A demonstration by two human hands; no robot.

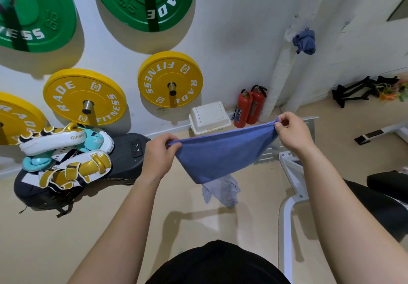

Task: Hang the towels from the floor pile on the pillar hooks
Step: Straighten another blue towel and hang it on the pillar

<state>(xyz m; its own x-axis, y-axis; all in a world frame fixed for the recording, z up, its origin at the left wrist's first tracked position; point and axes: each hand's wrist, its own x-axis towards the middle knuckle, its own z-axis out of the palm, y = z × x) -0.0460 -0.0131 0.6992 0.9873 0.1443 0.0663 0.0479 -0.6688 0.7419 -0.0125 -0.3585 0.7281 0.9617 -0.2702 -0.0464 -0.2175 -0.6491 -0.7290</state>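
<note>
I hold a blue towel (220, 153) stretched out in front of me above the floor. My left hand (159, 153) pinches its left top corner and my right hand (293, 132) pinches its right top corner. The cloth sags to a point between them. Below it a paler grey-blue towel (223, 192) lies crumpled on the beige floor. Another blue towel (305, 41) hangs bunched on a hook on the white pillar (344, 47) at the upper right. A second small hook (344, 29) shows further right on the pillar.
Yellow and green weight plates (170, 79) hang on the wall. Boxing pads (72, 166) lie piled on a black bag at left. A white box (208, 116) and two red fire extinguishers (249, 107) stand by a white pipe. A white bench frame (289, 195) is at right.
</note>
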